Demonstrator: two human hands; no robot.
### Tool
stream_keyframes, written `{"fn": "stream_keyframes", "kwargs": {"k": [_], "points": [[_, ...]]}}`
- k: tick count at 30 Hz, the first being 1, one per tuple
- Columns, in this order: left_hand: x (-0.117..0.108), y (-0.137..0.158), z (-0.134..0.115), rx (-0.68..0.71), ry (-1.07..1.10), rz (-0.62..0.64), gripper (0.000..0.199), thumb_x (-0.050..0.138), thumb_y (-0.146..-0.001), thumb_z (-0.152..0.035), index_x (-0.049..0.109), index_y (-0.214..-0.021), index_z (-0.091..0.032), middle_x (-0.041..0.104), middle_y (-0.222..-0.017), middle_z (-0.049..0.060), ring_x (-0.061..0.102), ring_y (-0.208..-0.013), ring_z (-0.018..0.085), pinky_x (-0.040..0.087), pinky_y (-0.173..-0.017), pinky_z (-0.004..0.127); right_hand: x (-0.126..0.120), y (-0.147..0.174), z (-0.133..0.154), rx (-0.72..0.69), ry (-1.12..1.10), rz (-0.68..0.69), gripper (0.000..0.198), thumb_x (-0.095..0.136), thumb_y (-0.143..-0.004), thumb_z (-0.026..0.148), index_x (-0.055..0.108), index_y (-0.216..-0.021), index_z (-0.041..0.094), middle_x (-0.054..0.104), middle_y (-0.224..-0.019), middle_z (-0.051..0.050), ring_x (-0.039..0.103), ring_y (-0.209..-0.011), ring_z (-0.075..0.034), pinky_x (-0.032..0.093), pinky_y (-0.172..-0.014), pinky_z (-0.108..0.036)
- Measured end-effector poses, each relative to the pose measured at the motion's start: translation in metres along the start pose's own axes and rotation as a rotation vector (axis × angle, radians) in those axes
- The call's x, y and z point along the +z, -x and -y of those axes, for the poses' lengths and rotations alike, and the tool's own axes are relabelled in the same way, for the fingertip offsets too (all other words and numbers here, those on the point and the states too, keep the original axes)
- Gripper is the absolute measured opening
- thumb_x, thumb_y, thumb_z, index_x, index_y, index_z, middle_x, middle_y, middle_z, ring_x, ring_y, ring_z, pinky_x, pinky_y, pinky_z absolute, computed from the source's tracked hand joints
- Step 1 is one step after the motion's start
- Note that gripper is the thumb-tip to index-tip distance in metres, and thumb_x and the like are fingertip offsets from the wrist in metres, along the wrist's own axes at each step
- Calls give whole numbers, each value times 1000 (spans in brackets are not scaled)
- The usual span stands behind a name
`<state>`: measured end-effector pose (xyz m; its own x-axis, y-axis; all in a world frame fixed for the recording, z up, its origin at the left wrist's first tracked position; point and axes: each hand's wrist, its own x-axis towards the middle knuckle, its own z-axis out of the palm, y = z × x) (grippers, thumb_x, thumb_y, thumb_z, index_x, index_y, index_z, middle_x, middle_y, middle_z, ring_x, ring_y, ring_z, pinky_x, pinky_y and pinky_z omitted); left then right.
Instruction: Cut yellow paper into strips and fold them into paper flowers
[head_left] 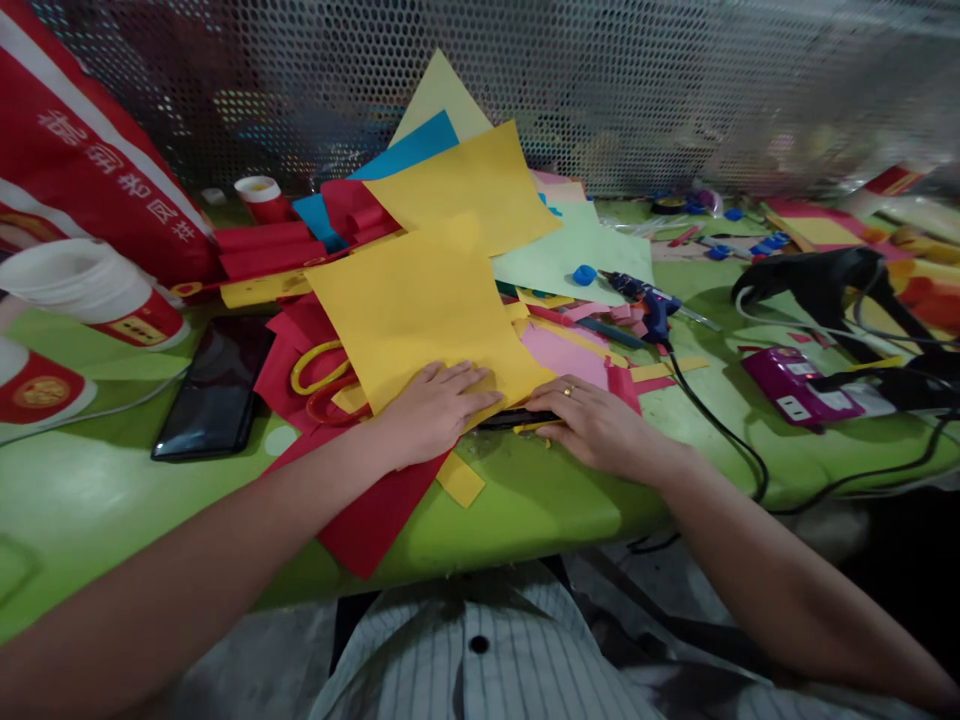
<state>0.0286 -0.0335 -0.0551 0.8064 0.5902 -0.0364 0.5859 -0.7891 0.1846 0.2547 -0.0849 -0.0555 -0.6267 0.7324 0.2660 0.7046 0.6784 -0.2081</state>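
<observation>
A large yellow sheet of paper (420, 300) lies on the pile in front of me. My left hand (439, 408) rests on its near edge, fingers stretched out flat over it. At the sheet's near right corner, my right hand (581, 418) has its fingers bent round the paper's edge, with a ring on one finger. Between the hands, a dark flat object (502, 419) pokes out from under the sheet; its kind is hidden. Scissors with yellow and red handles (319, 372) lie left of the sheet. Red paper (375, 500) and a small yellow strip (461, 480) lie below my left hand.
A black phone (216, 385) and paper cups (90, 290) stand at left, by a red bag (97, 140). A glue gun (649, 303) with a black cable lies right of the pile. Further right is a purple power socket (799, 385). Perforated metal (637, 90) backs the green table (570, 500).
</observation>
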Motion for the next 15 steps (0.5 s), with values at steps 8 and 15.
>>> {"fn": "stream_keyframes", "kwargs": {"k": [8, 15], "points": [[-9, 35, 15, 62, -55, 41, 39, 32, -91, -23, 53, -124, -28, 45, -138, 1, 34, -131, 23, 29, -104, 43, -1, 0, -5, -20, -2, -14, 15, 49, -83, 17, 56, -96, 16, 66, -91, -11, 61, -88, -24, 52, -79, -44], [0, 44, 14, 24, -129, 90, 43, 35, -90, -21, 44, -131, -29, 39, -142, 1, 31, -133, 25, 27, -103, 46, -1, -5, 0, -18, 27, 30, 15, 49, -83, 17, 57, -97, 17, 66, -93, -10, 62, -87, -24, 50, -82, -45]]}}
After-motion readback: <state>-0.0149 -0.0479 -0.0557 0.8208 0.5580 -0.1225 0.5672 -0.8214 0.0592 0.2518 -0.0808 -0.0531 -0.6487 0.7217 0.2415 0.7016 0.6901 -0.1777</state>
